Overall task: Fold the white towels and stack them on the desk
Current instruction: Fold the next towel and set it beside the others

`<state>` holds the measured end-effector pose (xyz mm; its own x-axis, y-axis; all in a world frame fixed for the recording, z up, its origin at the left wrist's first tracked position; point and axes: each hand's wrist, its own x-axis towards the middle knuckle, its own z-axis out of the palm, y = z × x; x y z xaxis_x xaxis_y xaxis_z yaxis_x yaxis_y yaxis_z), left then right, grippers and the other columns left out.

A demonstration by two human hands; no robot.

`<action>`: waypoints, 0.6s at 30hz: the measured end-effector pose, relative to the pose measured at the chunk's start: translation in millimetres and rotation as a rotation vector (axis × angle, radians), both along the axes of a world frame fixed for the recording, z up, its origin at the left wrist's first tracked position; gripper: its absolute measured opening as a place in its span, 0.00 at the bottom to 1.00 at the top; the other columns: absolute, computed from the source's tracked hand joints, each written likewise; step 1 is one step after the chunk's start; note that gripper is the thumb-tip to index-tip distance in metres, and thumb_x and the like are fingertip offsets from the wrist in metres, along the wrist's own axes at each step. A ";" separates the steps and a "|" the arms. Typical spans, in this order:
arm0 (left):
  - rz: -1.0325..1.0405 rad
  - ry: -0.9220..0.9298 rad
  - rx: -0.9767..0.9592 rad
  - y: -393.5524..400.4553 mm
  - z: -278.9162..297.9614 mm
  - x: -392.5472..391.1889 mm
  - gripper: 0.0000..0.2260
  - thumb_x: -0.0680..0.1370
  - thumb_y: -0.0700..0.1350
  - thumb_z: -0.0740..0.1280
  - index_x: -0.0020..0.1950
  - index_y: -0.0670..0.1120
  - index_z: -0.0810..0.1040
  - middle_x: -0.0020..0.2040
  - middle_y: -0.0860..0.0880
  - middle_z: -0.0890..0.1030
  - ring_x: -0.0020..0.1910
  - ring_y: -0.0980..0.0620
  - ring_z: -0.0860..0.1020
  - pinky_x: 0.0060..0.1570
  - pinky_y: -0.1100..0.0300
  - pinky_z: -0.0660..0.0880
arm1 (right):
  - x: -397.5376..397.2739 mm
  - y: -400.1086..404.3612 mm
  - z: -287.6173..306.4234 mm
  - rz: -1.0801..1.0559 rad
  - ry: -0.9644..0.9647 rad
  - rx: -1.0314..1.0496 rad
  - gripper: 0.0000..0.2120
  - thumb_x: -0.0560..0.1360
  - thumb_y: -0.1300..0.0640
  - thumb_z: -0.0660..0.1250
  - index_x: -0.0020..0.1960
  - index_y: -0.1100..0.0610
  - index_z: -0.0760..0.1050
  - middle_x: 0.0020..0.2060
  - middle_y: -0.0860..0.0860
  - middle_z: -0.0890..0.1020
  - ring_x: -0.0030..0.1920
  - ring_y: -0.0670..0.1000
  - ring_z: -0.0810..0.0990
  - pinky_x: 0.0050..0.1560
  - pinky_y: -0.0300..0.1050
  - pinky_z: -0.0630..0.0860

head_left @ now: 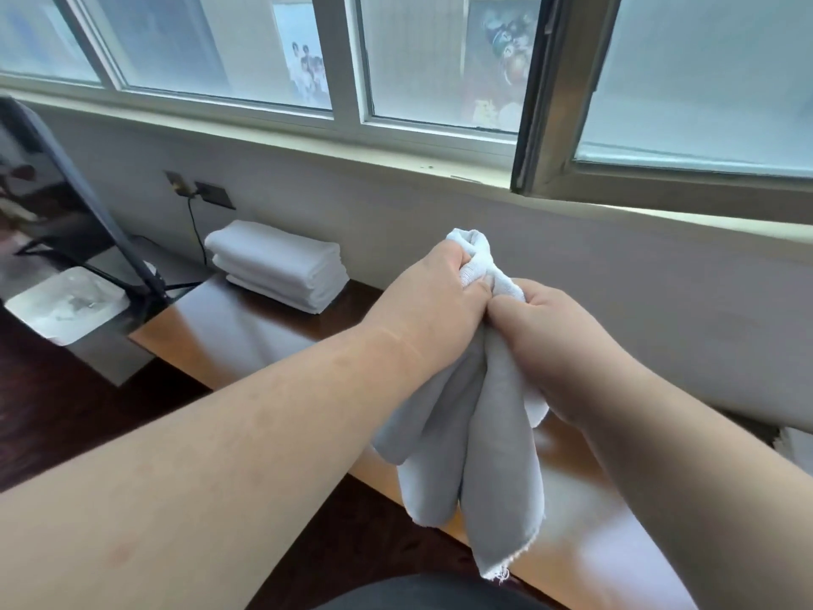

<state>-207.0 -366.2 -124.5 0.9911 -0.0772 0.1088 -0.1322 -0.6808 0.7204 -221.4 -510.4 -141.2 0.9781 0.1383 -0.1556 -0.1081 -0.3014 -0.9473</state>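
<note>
Both hands meet above the wooden bench [246,332], each closed in a tight grip on the same white towel [488,438]. The left hand [433,301] has its fingers curled round the bunched upper end, a knot of cloth poking out above the knuckles. The right hand [550,334] clutches the cloth just beside it, knuckles touching the left hand's. How the fingertips lie inside the folds cannot be made out; the cloth hides them. Below the hands the towel hangs in loose folds, its frayed lower hem dangling in front of the bench edge.

A stack of folded white towels [281,268] sits at the far left end of the bench, against the wall under the window [246,46]. A dark cable [195,233] drops from a wall socket [214,195] behind the stack. At the right edge something white [798,446] is cut off by the frame and cannot be identified. A dark-framed mirror [57,204] leans at the left.
</note>
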 end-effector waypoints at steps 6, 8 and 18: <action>0.107 -0.074 0.179 55.3 -9.0 53.7 0.07 0.79 0.54 0.60 0.49 0.51 0.67 0.36 0.56 0.72 0.34 0.54 0.72 0.30 0.63 0.67 | 56.3 58.4 -6.2 0.103 0.049 0.008 0.13 0.69 0.50 0.59 0.47 0.50 0.80 0.44 0.56 0.84 0.37 0.50 0.80 0.39 0.46 0.75; 0.129 -0.064 0.204 71.9 -15.0 71.8 0.08 0.79 0.55 0.60 0.50 0.51 0.68 0.36 0.56 0.72 0.33 0.55 0.71 0.30 0.62 0.66 | 76.2 75.2 -12.3 0.118 0.072 0.002 0.13 0.69 0.49 0.59 0.47 0.48 0.80 0.44 0.54 0.85 0.38 0.50 0.82 0.39 0.46 0.76; -0.033 0.158 0.381 145.2 -48.1 161.3 0.06 0.80 0.51 0.59 0.44 0.54 0.67 0.37 0.56 0.74 0.34 0.61 0.71 0.29 0.61 0.61 | 153.6 155.7 -70.7 -0.008 0.339 0.199 0.11 0.75 0.50 0.63 0.52 0.50 0.82 0.50 0.56 0.86 0.54 0.59 0.85 0.61 0.63 0.77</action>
